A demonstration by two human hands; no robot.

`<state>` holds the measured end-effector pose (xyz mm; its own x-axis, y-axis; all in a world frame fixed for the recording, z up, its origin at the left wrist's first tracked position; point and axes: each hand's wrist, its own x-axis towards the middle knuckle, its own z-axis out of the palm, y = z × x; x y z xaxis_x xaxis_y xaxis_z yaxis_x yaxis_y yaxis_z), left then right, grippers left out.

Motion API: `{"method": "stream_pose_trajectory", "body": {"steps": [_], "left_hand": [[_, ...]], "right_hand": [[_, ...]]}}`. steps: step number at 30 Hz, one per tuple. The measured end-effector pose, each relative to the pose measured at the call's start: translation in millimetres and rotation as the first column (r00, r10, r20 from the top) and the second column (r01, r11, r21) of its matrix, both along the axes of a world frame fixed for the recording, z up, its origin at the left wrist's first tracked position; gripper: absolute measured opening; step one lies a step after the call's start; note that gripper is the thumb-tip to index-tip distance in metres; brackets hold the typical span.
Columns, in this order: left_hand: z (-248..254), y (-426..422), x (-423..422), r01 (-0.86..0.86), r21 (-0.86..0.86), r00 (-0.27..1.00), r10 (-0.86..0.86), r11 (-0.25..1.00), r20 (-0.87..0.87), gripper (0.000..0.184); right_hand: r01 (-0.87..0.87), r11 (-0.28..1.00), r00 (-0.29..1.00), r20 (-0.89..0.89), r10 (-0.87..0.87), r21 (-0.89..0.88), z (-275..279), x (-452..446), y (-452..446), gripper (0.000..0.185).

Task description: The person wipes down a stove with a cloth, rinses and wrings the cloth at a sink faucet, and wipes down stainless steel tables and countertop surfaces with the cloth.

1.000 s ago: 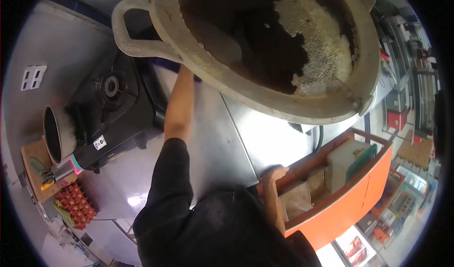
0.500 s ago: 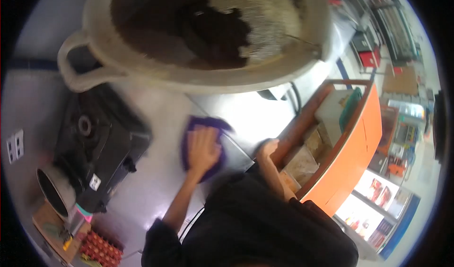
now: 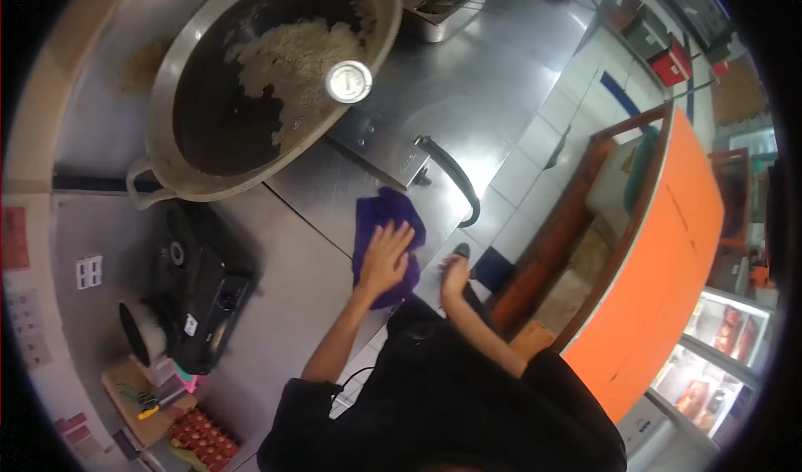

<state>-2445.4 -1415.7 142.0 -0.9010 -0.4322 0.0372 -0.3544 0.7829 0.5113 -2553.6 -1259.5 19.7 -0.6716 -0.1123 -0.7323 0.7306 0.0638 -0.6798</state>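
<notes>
My left hand [image 3: 385, 261] lies flat on a purple cloth [image 3: 368, 219], fingers spread, pressing it against the steel counter [image 3: 292, 296] near the front edge. The cloth is spread out and partly bunched under the palm. My right hand [image 3: 454, 275] hangs in front of my body, beyond the counter edge, with loosely bent fingers and nothing visible in it. Ahead of the cloth, a large two-tone metal wok [image 3: 159, 129] holds dark liquid with pale foam. A round dial thermometer [image 3: 348, 82] sits at its rim.
A black portable stove [image 3: 200, 280] stands at the left, with a pan [image 3: 144, 332] beside it. A curved black hose-like handle [image 3: 455, 175] juts from the steel unit. To the right is an orange-sided cart [image 3: 668, 263]. Red egg trays [image 3: 203, 439] sit at lower left.
My left hand has slid the purple cloth rightward, toward the counter's front edge. The view has shifted, so the wok looks farther off and the thermometer dial now shows. My right hand is slightly lower.
</notes>
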Motion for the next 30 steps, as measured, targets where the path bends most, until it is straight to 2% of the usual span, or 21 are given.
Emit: {"method": "stream_pose_trajectory", "body": {"steps": [2, 3, 4, 5, 6, 7, 8, 9, 10, 11, 13, 15, 17, 19, 21, 22, 23, 25, 27, 29, 30], "left_hand": [[-10.5, -45.4, -8.3, -0.337, -0.081, 0.940, 0.330, 0.938, -0.088, 0.051], [-18.7, -69.0, -26.6, -0.543, -0.296, 0.839, 0.519, 0.786, -0.161, 0.046], [-39.2, -80.6, -41.7, -0.624, -0.355, 0.777, 0.600, 0.696, -0.190, 0.042], [-52.8, -72.4, -54.7, -0.700, -0.403, 0.700, 0.677, 0.589, -0.227, 0.039], [-36.6, -39.0, -68.7, -0.672, -0.377, 0.716, 0.688, 0.637, -0.114, 0.035], [-19.8, -2.5, -84.8, -0.644, -0.348, 0.733, 0.680, 0.682, -0.022, 0.033], [-40.0, 30.2, -84.1, -0.576, -0.421, 0.810, 0.557, 0.701, -0.183, 0.028], [-31.7, 66.8, -86.2, -0.592, -0.279, 0.806, 0.554, 0.756, -0.209, 0.025], [-21.8, 93.0, -85.9, -0.616, -0.111, 0.788, 0.607, 0.780, -0.101, 0.031], [-13.0, 95.0, -89.4, -0.615, -0.125, 0.789, 0.604, 0.779, -0.116, 0.031], [1.9, 93.4, -88.2, -0.875, 0.347, 0.383, 0.921, 0.338, 0.070, 0.043], [24.9, 59.4, -98.3, -0.821, 0.531, 0.063, 0.959, 0.207, -0.276, 0.052], [97.8, 22.9, -129.9, -0.877, 0.480, -0.184, 0.897, 0.035, -0.402, 0.055], [78.2, -33.1, -127.4, -0.872, 0.432, -0.006, 0.876, 0.231, -0.482, 0.053], [55.8, -63.0, -159.1, -0.884, 0.075, 0.363, 0.778, 0.462, -0.512, 0.057], [44.9, -66.0, -171.0, -0.808, -0.230, 0.588, 0.764, 0.543, -0.266, 0.060], [33.8, -71.5, -184.1, -0.612, -0.476, 0.702, 0.711, 0.631, 0.041, 0.066], [37.6, -109.0, -199.2, -0.558, -0.430, 0.758, 0.647, 0.710, 0.083, 0.068], [30.7, -133.8, -201.3, -0.756, -0.430, 0.566, 0.823, 0.494, -0.050, 0.066], [17.8, -126.6, -199.5, -0.755, -0.466, 0.519, 0.855, 0.461, 0.004, 0.067], [17.5, -94.8, -193.1, -0.751, -0.416, 0.576, 0.817, 0.513, -0.032, 0.067]], "right_hand": [[-0.076, 0.996, 0.964, -0.254, 0.083, 0.037, -1.4, -39.4, 53.8, 0.033], [-0.035, 0.998, 0.921, -0.386, 0.054, 0.055, 5.2, -60.3, 78.2, 0.030], [-0.066, 0.965, 0.902, -0.398, 0.167, 0.255, 11.7, -84.3, 106.4, 0.025], [0.040, 0.978, 0.939, -0.342, 0.034, 0.207, -10.6, -104.2, 138.6, 0.019], [0.159, 0.979, 0.952, -0.284, -0.117, 0.131, -41.8, -120.1, 174.5, 0.018], [0.141, 0.989, 0.957, -0.263, -0.124, 0.047, -63.0, -134.9, 212.3, 0.016], [0.219, 0.974, 0.927, -0.325, -0.189, 0.060, -52.9, -142.8, 225.0, 0.014], [0.202, 0.978, 0.961, -0.200, -0.189, 0.049, -29.4, -153.2, 239.9, 0.015], [0.269, 0.962, 0.948, -0.184, -0.259, 0.033, -11.8, -155.7, 248.0, 0.018], [0.306, 0.950, 0.937, -0.195, -0.289, 0.058, -3.0, -159.1, 253.8, 0.020], [0.247, 0.966, 0.957, -0.173, -0.232, 0.070, 2.2, -164.8, 269.7, 0.021], [0.252, 0.967, 0.955, -0.167, -0.243, 0.031, 3.9, -169.6, 270.0, 0.022], [0.254, 0.967, 0.954, -0.170, -0.249, 0.009, 7.4, -172.6, 268.6, 0.023], [0.263, 0.961, 0.947, -0.167, -0.275, -0.091, 0.6, -183.1, 258.7, 0.024], [0.235, 0.967, 0.951, -0.182, -0.250, -0.100, 0.3, -194.0, 251.5, 0.026], [0.205, 0.975, 0.960, -0.176, -0.217, -0.084, 2.6, -199.8, 246.2, 0.027], [0.177, 0.982, 0.967, -0.172, -0.186, -0.070, 4.3, -208.3, 239.0, 0.028], [0.174, 0.983, 0.966, -0.185, -0.180, -0.051, 7.0, -227.4, 224.9, 0.029], [0.175, 0.982, 0.945, -0.265, -0.190, -0.077, 11.1, -231.6, 229.4, 0.031], [0.160, 0.986, 0.948, -0.270, -0.167, -0.047, 18.7, -233.8, 238.7, 0.031], [0.155, 0.987, 0.946, -0.281, -0.161, -0.044, 22.9, -239.3, 239.2, 0.032]]}}
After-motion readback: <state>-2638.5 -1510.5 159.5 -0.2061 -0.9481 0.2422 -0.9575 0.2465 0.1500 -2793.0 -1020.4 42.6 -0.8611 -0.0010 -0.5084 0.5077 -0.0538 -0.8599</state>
